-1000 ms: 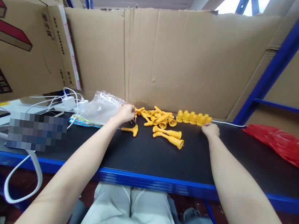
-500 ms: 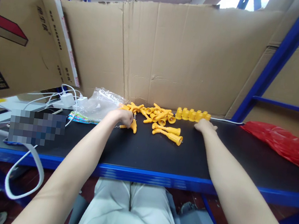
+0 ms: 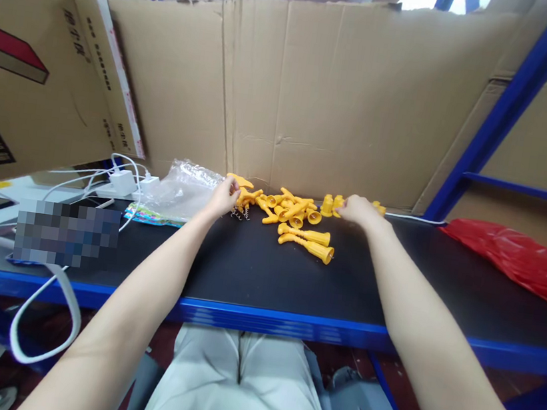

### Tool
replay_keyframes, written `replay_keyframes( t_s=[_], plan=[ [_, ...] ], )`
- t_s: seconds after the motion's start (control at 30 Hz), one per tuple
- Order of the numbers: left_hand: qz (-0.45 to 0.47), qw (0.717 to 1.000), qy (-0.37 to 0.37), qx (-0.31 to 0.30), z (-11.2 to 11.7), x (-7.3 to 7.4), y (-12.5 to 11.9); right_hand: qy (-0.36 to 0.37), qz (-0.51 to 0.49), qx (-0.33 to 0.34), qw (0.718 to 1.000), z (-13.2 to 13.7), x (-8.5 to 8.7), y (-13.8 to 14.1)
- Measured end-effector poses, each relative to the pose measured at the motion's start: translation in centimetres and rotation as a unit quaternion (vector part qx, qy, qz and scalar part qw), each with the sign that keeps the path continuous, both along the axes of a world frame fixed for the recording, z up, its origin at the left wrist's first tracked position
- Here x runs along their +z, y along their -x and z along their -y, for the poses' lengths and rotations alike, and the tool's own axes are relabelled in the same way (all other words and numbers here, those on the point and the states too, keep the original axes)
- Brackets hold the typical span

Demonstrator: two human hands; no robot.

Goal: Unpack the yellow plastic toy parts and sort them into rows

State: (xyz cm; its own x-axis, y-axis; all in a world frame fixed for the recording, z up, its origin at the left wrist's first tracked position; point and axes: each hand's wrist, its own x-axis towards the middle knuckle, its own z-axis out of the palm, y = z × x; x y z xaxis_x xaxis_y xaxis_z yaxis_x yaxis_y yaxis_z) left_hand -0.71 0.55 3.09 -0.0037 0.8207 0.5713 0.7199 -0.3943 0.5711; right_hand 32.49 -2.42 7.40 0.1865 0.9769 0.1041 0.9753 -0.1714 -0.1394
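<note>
My left hand is closed on a yellow corkscrew handle, lifted at the left end of a pile of yellow plastic parts. Metal spirals show just beneath it; whether one belongs to the held piece I cannot tell. My right hand reaches over a row of short yellow caps, fingertips bent down among them. Those fingers are partly hidden, so a grip on a cap is not clear. Two longer yellow pieces lie side by side in front of the pile.
Left of the pile lies a clear plastic bag on a colourful packet. White chargers and cables are farther left. A red plastic bag rests at the right. Cardboard stands behind the black tabletop.
My left hand has risen and moved back, lifting a yellow handle from the tabletop. My right hand has shifted left and back, from beside the caps to over them.
</note>
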Motion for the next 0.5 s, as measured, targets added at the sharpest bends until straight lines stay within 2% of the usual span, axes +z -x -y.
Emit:
replay_keyframes(
  t_s=[0.1, 0.27, 0.37, 0.5],
  plan=[
    [0.061, 0.998, 0.009, -0.021, -1.0, -1.0, 0.7, 0.063, -0.017, 0.091, 0.994, 1.0, 0.8, 1.8],
    [0.098, 0.994, 0.020, -0.036, -2.4, -2.0, 1.5, 0.126, 0.014, 0.185, 0.975, 2.5, 1.0, 3.6],
    [0.052, 0.998, 0.027, -0.016, -2.9, -2.6, 1.6, 0.124, 0.023, 0.215, 0.969, 2.9, 0.8, 3.9],
    [-0.096, 0.994, 0.058, -0.001, -2.7, -3.2, 1.3, 0.129, -0.005, 0.240, 0.962, 2.8, 0.4, 4.0]
  ],
)
